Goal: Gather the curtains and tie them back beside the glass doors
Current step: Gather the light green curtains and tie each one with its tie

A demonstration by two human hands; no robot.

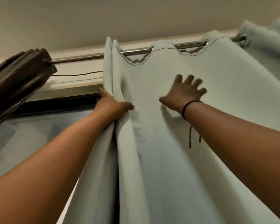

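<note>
Under the left hand's (111,105) clenched fingers, the pale curtain's (152,143) leading folds are bunched; right hand (185,92) presses flat, fingers spread, beyond them. Gathering barely begun along the rod (78,58); tying remains.

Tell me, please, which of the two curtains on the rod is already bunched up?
The dark brown curtain at the rod's left end is bunched tight; the pale green curtain remains mostly spread.

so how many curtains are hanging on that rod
2. A pale green curtain spans the middle and right, and a dark brown curtain is bunched at the rod's left end. More may hang outside the frame.
</note>
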